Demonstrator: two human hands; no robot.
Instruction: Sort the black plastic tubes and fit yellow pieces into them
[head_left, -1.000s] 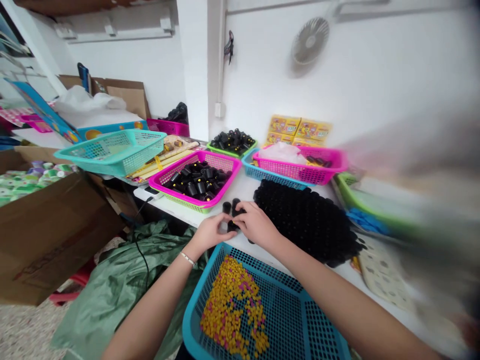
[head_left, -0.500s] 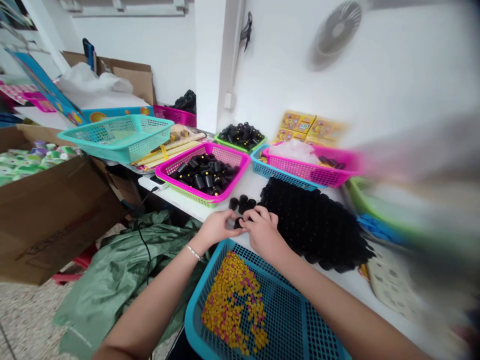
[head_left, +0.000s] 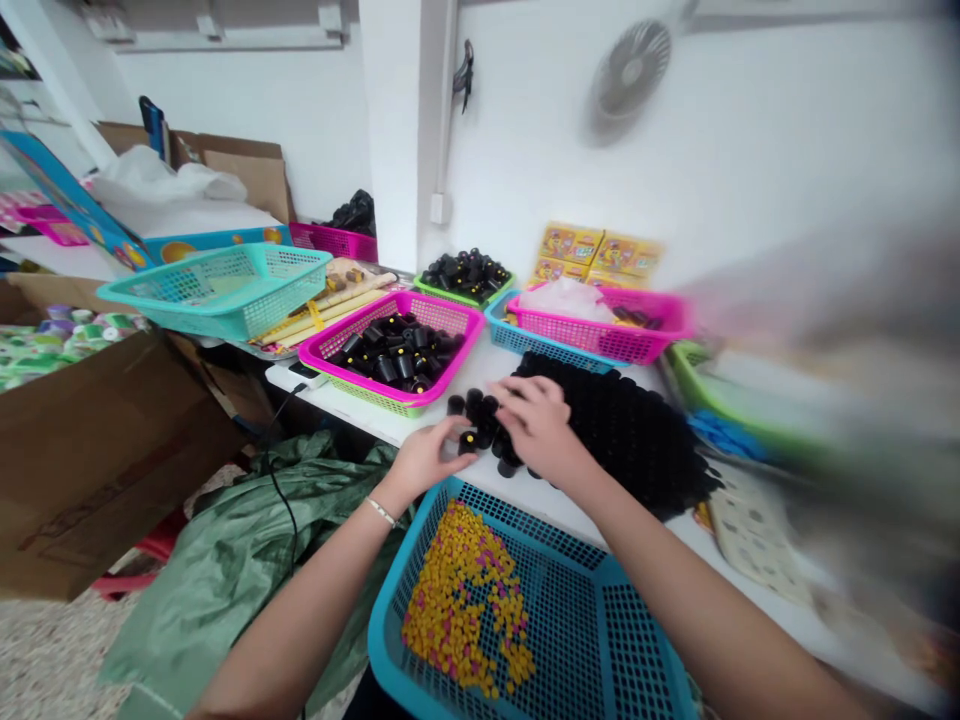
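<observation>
A white worktable (head_left: 352, 415) holds a blue plastic mesh basket (head_left: 388, 590) of yellow pellets (head_left: 461, 590) and a dense mass of black cylinders (head_left: 622, 430). The left hand (head_left: 424, 458) pinches one yellow-dotted black cylinder (head_left: 469, 442); the right hand (head_left: 536, 425), fingers loosely spread, rests on neighbouring cylinders.

- 2 hands: the left hand (head_left: 424, 460) and the right hand (head_left: 536, 425)
- 1 thin bracelet (head_left: 381, 511)
- 2 blue baskets: the near blue basket (head_left: 382, 610) and the far blue basket (head_left: 525, 335)
- 3 pink baskets: the middle pink basket (head_left: 450, 312), the right pink basket (head_left: 600, 345) and the back pink basket (head_left: 330, 241)
- 3 green baskets: the nested green basket (head_left: 360, 392), the back green basket (head_left: 457, 297) and the blurred green basket (head_left: 679, 385)
- 1 teal basket (head_left: 217, 305)
- 4 yellow boxes (head_left: 570, 245)
- 1 wall fan (head_left: 628, 82)
- 2 cardboard boxes: the near cardboard box (head_left: 97, 480) and the back cardboard box (head_left: 247, 170)
- Black cylinders (head_left: 615, 430) and yellow pellets (head_left: 465, 600): too many to count
</observation>
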